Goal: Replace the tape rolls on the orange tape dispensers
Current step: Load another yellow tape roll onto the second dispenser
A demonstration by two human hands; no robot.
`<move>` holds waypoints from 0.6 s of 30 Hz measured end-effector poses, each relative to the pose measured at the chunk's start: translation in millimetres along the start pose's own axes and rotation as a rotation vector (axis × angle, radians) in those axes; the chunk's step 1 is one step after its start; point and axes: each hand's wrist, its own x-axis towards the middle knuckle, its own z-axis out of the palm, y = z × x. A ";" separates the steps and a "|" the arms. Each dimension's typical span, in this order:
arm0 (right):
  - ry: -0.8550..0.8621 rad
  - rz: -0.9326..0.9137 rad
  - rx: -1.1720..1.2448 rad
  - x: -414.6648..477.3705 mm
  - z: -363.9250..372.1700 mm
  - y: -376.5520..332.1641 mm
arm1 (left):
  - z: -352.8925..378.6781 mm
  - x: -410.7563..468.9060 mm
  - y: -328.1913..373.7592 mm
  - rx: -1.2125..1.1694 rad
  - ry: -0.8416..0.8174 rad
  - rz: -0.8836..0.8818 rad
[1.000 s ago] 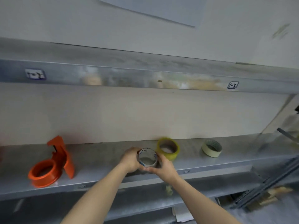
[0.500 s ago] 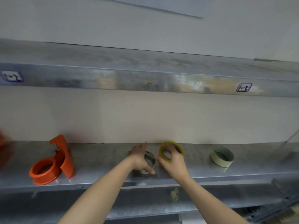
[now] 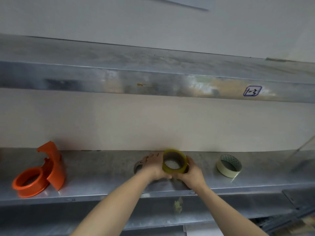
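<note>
A yellow tape roll (image 3: 174, 161) is held on edge just above the metal shelf (image 3: 102, 183), its hole facing me. My right hand (image 3: 192, 172) grips its right side and underside. My left hand (image 3: 156, 166) touches its left side. Behind my left hand lies a grey, nearly used-up roll (image 3: 138, 166), mostly hidden. An orange tape dispenser (image 3: 39, 172) with an empty ring stands at the shelf's left end, well apart from both hands.
A cream masking tape roll (image 3: 229, 165) lies to the right on the same shelf. An upper metal shelf (image 3: 153, 79) with a handwritten label (image 3: 252, 90) hangs overhead. A lower shelf (image 3: 170, 217) runs beneath my forearms.
The grey roll I held in both hands a second ago now lies on the shelf. My right hand reached the yellow roll, and both hands now hold it closer to me.
</note>
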 end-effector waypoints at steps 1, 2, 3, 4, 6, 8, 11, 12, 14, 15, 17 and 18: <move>0.011 -0.004 0.012 -0.1 -1.0 0.1 | 1.9 4.2 1.4 -0.036 0.014 -0.006; 0.027 -0.011 0.026 -0.1 -1.9 -0.1 | 3.1 7.9 2.2 -0.080 0.026 -0.014; 0.043 -0.017 0.039 -0.6 -3.2 -0.7 | 3.6 10.6 3.8 -0.118 0.042 -0.012; 0.060 -0.026 0.057 -0.7 -4.5 -1.5 | 4.8 14.4 3.7 -0.155 0.056 -0.009; 0.094 -0.042 0.071 0.0 -5.2 -3.8 | 1.1 11.6 6.6 -0.245 0.086 -0.013; 0.131 -0.072 0.039 -1.8 -4.9 -14.0 | -6.8 6.9 7.6 -0.396 0.124 -0.030; 0.180 -0.159 -0.026 -6.0 1.2 -39.3 | -24.9 7.8 2.7 -0.524 0.164 -0.064; 0.184 -0.192 -0.037 -7.3 5.5 -49.1 | -32.2 7.6 -0.6 -0.528 0.179 -0.077; 0.169 -0.251 -0.022 -12.6 16.4 -72.6 | -48.1 3.9 -10.4 -0.534 0.220 -0.101; 0.157 -0.277 -0.011 -15.9 23.4 -85.2 | -56.2 0.1 -17.3 -0.546 0.237 -0.118; 0.128 -0.327 0.007 -24.8 37.5 -111.7 | -71.3 -8.3 -37.3 -0.581 0.271 -0.139; 0.112 -0.345 0.017 -29.1 45.7 -123.7 | -78.3 -13.1 -50.0 -0.603 0.286 -0.147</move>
